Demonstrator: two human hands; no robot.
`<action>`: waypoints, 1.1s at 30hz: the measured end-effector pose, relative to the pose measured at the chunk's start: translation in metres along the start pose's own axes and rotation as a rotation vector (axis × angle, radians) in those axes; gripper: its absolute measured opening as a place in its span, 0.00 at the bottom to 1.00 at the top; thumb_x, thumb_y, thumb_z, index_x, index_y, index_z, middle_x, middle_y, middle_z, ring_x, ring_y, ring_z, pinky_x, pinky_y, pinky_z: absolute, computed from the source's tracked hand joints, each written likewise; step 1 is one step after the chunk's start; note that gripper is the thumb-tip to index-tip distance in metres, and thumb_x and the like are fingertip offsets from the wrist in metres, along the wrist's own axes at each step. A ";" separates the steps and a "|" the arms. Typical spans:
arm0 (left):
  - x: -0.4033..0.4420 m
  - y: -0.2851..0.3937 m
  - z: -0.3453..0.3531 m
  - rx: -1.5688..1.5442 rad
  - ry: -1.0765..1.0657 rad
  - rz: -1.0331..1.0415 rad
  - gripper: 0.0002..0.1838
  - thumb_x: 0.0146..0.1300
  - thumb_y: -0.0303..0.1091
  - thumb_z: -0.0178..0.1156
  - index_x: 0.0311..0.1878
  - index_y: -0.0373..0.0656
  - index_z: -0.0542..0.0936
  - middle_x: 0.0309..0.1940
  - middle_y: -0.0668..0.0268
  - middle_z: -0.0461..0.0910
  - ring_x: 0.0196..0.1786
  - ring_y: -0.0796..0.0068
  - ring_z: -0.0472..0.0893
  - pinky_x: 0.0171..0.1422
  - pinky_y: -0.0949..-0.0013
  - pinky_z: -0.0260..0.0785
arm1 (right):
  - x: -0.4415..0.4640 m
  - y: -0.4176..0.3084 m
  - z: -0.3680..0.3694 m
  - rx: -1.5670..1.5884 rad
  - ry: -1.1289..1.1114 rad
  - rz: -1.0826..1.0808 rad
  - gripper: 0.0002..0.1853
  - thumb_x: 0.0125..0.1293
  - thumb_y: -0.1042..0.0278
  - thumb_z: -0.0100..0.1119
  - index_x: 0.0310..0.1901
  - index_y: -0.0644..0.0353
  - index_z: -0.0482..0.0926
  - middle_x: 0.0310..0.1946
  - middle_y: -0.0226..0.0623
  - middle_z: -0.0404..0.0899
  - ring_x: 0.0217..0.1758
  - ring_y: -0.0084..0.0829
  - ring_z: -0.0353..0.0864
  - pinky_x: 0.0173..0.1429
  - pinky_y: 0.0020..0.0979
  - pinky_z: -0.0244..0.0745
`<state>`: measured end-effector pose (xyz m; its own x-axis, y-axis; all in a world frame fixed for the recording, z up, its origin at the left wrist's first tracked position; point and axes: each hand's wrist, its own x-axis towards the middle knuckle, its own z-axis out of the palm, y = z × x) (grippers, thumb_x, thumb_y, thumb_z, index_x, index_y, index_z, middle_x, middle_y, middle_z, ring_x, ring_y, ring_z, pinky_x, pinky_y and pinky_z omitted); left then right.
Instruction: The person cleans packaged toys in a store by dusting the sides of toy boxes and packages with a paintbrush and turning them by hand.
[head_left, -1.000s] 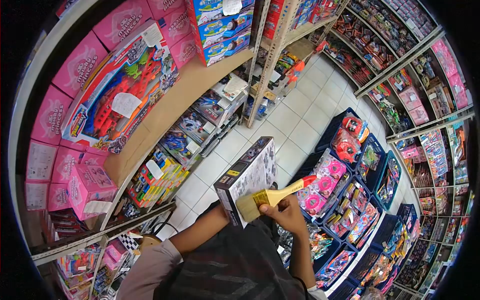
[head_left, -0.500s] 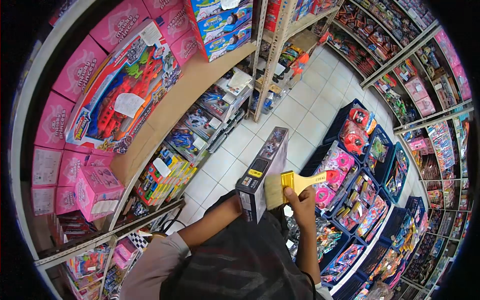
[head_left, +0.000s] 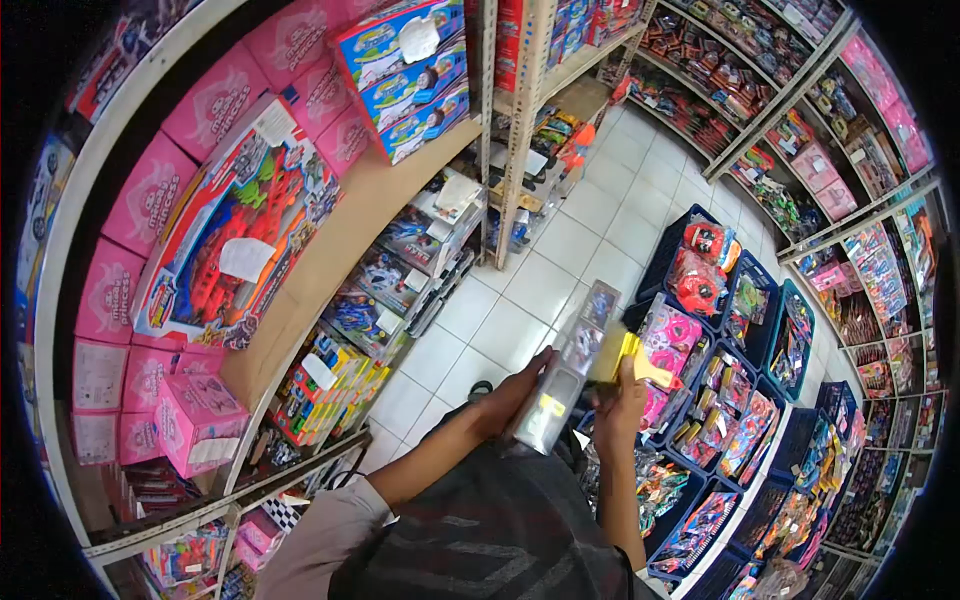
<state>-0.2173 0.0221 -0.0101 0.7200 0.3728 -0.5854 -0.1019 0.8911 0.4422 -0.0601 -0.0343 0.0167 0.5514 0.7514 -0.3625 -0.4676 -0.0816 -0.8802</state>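
In the head view, a long narrow toy box is tilted in front of my body, blurred by motion. My left hand grips it along its left side. The box has dark and grey printing with a small yellow label. A flat paintbrush with a yellow handle is in my right hand, closed around the handle near the metal band. Its bristles are smeared and lie close to the right side of the box; whether they touch it I cannot tell.
On the left, a shelf carries pink boxes, a large boxed toy and blue train boxes. Blue baskets of packaged toys stand on the tiled floor at right. Stocked racks line the far right, and a metal post rises ahead.
The box has turned and shifted right, showing a different face. My left hand has come up and right with it. The brush has moved slightly right, and the camera view has shifted a little.
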 end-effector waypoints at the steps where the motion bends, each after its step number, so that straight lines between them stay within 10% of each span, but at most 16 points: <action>1: 0.006 0.002 0.007 0.070 0.059 -0.020 0.36 0.71 0.69 0.39 0.56 0.44 0.78 0.36 0.68 0.81 0.35 0.81 0.80 0.40 0.74 0.74 | 0.010 -0.002 -0.011 0.016 -0.016 -0.021 0.17 0.71 0.48 0.56 0.43 0.55 0.74 0.23 0.21 0.71 0.18 0.14 0.62 0.24 0.21 0.57; 5: 0.027 -0.003 0.014 0.155 0.083 0.076 0.36 0.70 0.69 0.41 0.55 0.44 0.78 0.33 0.69 0.81 0.34 0.82 0.81 0.39 0.75 0.74 | 0.027 -0.019 -0.021 -0.033 -0.093 -0.079 0.17 0.72 0.52 0.57 0.48 0.58 0.72 0.28 0.26 0.75 0.22 0.16 0.68 0.26 0.21 0.62; 8: 0.090 -0.052 -0.048 -0.151 -0.319 0.152 0.27 0.73 0.54 0.48 0.66 0.46 0.67 0.48 0.56 0.79 0.39 0.67 0.82 0.39 0.64 0.79 | 0.026 -0.027 -0.017 -0.199 -0.175 -0.142 0.17 0.69 0.57 0.62 0.48 0.61 0.72 0.25 0.27 0.76 0.22 0.17 0.72 0.25 0.21 0.65; 11: 0.111 -0.047 -0.035 -0.066 -0.131 0.273 0.30 0.72 0.57 0.46 0.63 0.40 0.70 0.47 0.55 0.80 0.37 0.62 0.84 0.30 0.59 0.78 | 0.044 -0.041 -0.022 -0.250 -0.339 -0.223 0.17 0.66 0.56 0.65 0.43 0.61 0.75 0.26 0.26 0.77 0.23 0.17 0.74 0.26 0.21 0.66; 12: 0.106 -0.045 -0.030 -0.158 -0.413 0.331 0.18 0.70 0.35 0.55 0.59 0.37 0.71 0.41 0.65 0.77 0.39 0.75 0.80 0.44 0.72 0.78 | 0.054 -0.049 -0.019 -0.230 -0.336 -0.225 0.16 0.67 0.56 0.65 0.42 0.61 0.76 0.26 0.26 0.78 0.23 0.17 0.73 0.26 0.20 0.66; 17: 0.113 -0.030 -0.008 -0.591 -0.509 0.075 0.22 0.73 0.39 0.49 0.61 0.33 0.69 0.44 0.57 0.77 0.41 0.69 0.80 0.46 0.68 0.78 | 0.100 -0.071 -0.009 -0.162 -0.300 -0.116 0.15 0.68 0.56 0.64 0.40 0.61 0.77 0.25 0.25 0.77 0.21 0.15 0.71 0.25 0.19 0.64; 18: 0.129 -0.036 -0.015 -0.650 -0.359 0.003 0.39 0.66 0.61 0.51 0.68 0.37 0.65 0.39 0.57 0.75 0.36 0.60 0.76 0.42 0.59 0.74 | 0.100 -0.074 -0.014 -0.277 -0.344 -0.128 0.16 0.67 0.55 0.65 0.40 0.61 0.77 0.26 0.26 0.78 0.22 0.16 0.72 0.26 0.20 0.65; 21: 0.139 -0.049 -0.032 -0.468 -0.257 0.314 0.30 0.72 0.56 0.43 0.63 0.39 0.68 0.45 0.58 0.77 0.40 0.62 0.78 0.43 0.60 0.75 | 0.088 -0.094 0.003 -0.318 -0.669 -0.102 0.19 0.64 0.53 0.67 0.40 0.62 0.77 0.28 0.27 0.78 0.24 0.18 0.75 0.28 0.22 0.68; 23: 0.119 -0.027 -0.002 -0.642 0.179 0.406 0.23 0.76 0.49 0.40 0.58 0.41 0.71 0.41 0.59 0.78 0.39 0.63 0.79 0.43 0.59 0.76 | 0.096 -0.086 0.002 -0.346 -0.852 -0.068 0.16 0.65 0.57 0.67 0.40 0.64 0.78 0.27 0.30 0.80 0.25 0.20 0.78 0.28 0.23 0.71; 24: 0.109 -0.022 0.011 0.156 0.181 0.888 0.19 0.77 0.41 0.38 0.58 0.41 0.72 0.40 0.60 0.78 0.40 0.65 0.80 0.44 0.59 0.77 | 0.104 -0.082 0.004 -0.345 -0.869 -0.066 0.16 0.65 0.57 0.67 0.40 0.64 0.78 0.27 0.30 0.80 0.25 0.20 0.78 0.28 0.23 0.71; 25: 0.109 -0.013 0.016 0.151 0.195 0.900 0.19 0.77 0.41 0.38 0.58 0.41 0.72 0.40 0.60 0.78 0.40 0.65 0.80 0.44 0.59 0.77 | 0.110 -0.079 0.008 -0.328 -0.884 -0.038 0.16 0.66 0.58 0.66 0.39 0.64 0.78 0.26 0.30 0.79 0.24 0.20 0.77 0.27 0.23 0.71; 27: 0.107 0.009 0.025 -0.659 -0.449 0.443 0.30 0.68 0.57 0.49 0.60 0.40 0.71 0.44 0.56 0.75 0.42 0.66 0.76 0.43 0.65 0.71 | 0.113 -0.084 0.025 -0.271 -0.805 0.022 0.15 0.69 0.58 0.62 0.34 0.64 0.77 0.20 0.29 0.76 0.19 0.19 0.73 0.23 0.24 0.68; 30: 0.094 0.013 0.038 -0.882 -0.577 0.488 0.30 0.69 0.57 0.48 0.62 0.42 0.71 0.46 0.54 0.76 0.47 0.58 0.76 0.52 0.56 0.71 | 0.122 -0.069 0.034 -0.260 -0.640 0.167 0.16 0.70 0.57 0.61 0.33 0.63 0.78 0.18 0.27 0.74 0.16 0.18 0.70 0.19 0.24 0.64; 33: 0.081 -0.044 -0.003 -0.624 -0.352 0.659 0.30 0.70 0.57 0.48 0.63 0.42 0.70 0.49 0.53 0.75 0.50 0.55 0.76 0.55 0.54 0.70 | 0.124 -0.059 0.018 -0.466 -1.008 0.104 0.13 0.66 0.62 0.65 0.40 0.66 0.81 0.24 0.30 0.80 0.23 0.18 0.76 0.26 0.23 0.70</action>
<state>-0.1565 0.0134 -0.0786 0.5420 0.8376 -0.0682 -0.8305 0.5463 0.1092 0.0235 0.0757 0.0287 -0.3869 0.8972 -0.2128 -0.0572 -0.2537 -0.9656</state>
